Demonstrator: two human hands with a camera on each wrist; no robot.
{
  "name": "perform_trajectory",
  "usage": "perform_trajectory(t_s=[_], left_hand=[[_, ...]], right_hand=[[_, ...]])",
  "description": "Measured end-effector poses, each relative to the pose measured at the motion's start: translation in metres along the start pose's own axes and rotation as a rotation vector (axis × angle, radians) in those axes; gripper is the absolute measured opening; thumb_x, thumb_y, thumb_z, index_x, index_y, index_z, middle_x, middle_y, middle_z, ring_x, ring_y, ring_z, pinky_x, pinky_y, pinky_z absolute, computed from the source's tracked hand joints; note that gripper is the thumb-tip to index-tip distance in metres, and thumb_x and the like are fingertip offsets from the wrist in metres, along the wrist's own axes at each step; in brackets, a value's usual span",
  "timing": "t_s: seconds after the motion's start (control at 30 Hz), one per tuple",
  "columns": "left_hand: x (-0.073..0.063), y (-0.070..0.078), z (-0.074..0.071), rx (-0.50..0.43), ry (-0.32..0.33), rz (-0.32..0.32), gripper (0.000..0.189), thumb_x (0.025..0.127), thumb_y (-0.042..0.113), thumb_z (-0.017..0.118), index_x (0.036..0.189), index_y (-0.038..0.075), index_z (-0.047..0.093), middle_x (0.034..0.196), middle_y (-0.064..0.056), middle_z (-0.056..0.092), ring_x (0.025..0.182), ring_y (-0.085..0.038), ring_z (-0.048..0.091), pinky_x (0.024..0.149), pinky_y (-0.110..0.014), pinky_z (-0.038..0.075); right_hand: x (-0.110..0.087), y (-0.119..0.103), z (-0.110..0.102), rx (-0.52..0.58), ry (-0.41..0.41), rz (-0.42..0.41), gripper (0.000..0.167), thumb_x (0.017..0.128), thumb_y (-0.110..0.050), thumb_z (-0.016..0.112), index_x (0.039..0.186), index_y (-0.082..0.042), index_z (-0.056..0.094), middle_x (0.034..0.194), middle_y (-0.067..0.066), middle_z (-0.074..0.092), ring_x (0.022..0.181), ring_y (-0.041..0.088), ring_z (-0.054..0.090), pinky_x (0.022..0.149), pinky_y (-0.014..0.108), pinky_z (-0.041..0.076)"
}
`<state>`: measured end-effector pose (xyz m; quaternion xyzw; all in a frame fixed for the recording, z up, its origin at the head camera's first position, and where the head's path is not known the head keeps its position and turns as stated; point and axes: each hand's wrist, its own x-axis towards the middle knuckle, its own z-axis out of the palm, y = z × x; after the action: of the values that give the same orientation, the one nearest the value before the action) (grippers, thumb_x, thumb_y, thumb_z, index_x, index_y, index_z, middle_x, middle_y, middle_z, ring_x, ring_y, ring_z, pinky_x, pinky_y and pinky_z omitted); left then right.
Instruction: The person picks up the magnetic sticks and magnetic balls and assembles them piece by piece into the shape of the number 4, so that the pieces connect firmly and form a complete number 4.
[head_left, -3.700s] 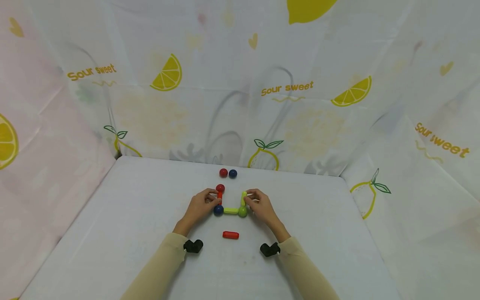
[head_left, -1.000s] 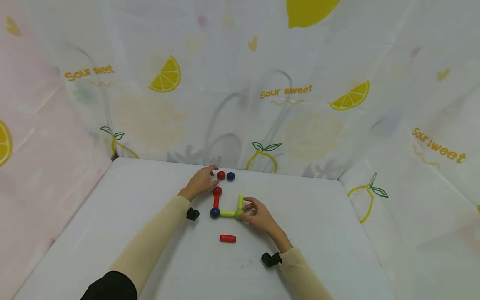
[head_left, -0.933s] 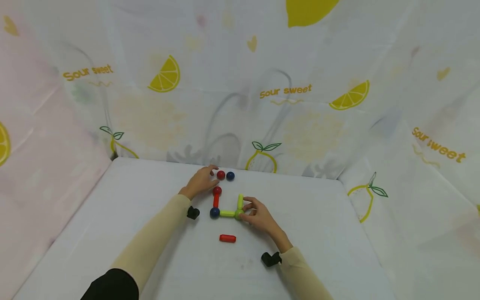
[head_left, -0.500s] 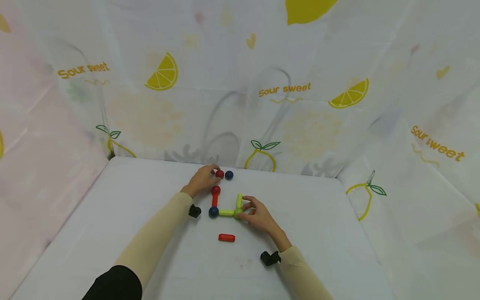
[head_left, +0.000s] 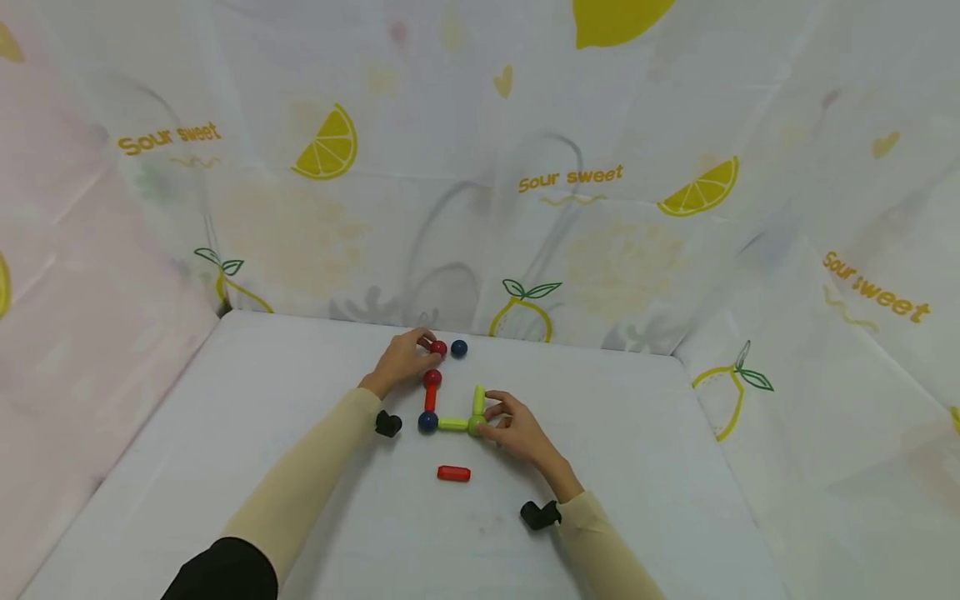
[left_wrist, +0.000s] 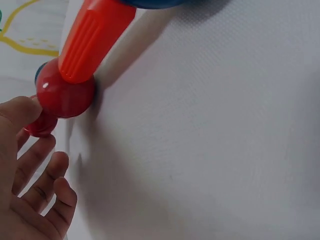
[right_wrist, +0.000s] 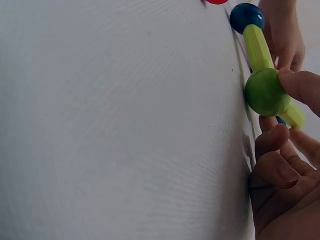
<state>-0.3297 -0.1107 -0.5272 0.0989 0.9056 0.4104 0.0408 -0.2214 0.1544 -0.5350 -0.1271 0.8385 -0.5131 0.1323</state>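
Note:
My left hand pinches a loose red ball between thumb and fingers at the back of the table; in the left wrist view this ball is partly hidden by the thumb. Below it stands a joined U-shaped piece: a red ball, a red rod, a dark blue ball, a yellow-green rod, a green ball and an upright yellow-green rod. My right hand holds the green ball, its thumb against the ball's side and fingers beneath.
A loose blue ball lies just right of the pinched red one. Nearer to me, a loose red rod lies on the white table. Printed cloth rises behind the table's back edge and along both sides.
My left hand has left the joined red rod, reached to the back and taken hold of the loose red ball. My right hand has shifted from the upright yellow-green rod to the green ball.

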Motion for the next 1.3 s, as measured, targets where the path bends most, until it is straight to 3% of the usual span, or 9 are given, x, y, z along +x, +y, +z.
perform_trajectory(t_s=[0.27,0.43,0.53,0.9,1.3], left_hand=[[-0.008,0.005,-0.005,-0.064,0.058,0.027,0.038,0.097,0.029,0.072,0.127,0.009,0.062,0.122,-0.015,0.072,0.107,-0.035,0.065,0.096,-0.049,0.054],[-0.008,0.009,-0.004,-0.088,0.082,0.096,0.036,0.097,0.028,0.073,0.126,0.009,0.064,0.117,-0.014,0.075,0.095,-0.029,0.065,0.086,-0.041,0.055],[-0.009,0.014,-0.004,-0.113,0.080,0.124,0.035,0.097,0.029,0.073,0.126,0.010,0.065,0.116,-0.012,0.076,0.091,-0.026,0.064,0.081,-0.036,0.052],[-0.017,0.034,0.005,-0.162,0.036,0.123,0.039,0.095,0.033,0.075,0.127,0.014,0.066,0.119,-0.009,0.074,0.093,-0.024,0.063,0.064,-0.027,0.055],[-0.020,0.043,0.022,-0.241,0.029,0.156,0.035,0.095,0.031,0.074,0.123,0.010,0.069,0.115,-0.009,0.075,0.092,-0.020,0.066,0.075,-0.028,0.055]], right_hand=[[0.000,0.001,0.000,-0.014,0.004,-0.002,0.063,0.092,-0.018,0.077,0.146,-0.003,0.050,0.116,0.017,0.069,0.071,0.012,0.058,0.062,0.023,0.048],[-0.001,-0.001,-0.002,-0.021,0.006,-0.007,0.063,0.092,-0.018,0.077,0.147,-0.003,0.049,0.117,0.018,0.069,0.071,0.011,0.058,0.063,0.022,0.048],[-0.001,-0.001,-0.002,-0.016,0.010,-0.017,0.061,0.093,-0.017,0.076,0.146,-0.002,0.050,0.117,0.019,0.069,0.070,0.010,0.057,0.062,0.022,0.048],[-0.001,0.001,0.000,-0.025,0.004,-0.021,0.061,0.094,-0.018,0.076,0.147,-0.003,0.049,0.117,0.019,0.069,0.071,0.011,0.058,0.064,0.022,0.048],[-0.001,0.001,0.001,-0.009,0.010,-0.031,0.060,0.094,-0.017,0.075,0.146,-0.001,0.050,0.115,0.020,0.069,0.067,0.010,0.057,0.061,0.023,0.047]])
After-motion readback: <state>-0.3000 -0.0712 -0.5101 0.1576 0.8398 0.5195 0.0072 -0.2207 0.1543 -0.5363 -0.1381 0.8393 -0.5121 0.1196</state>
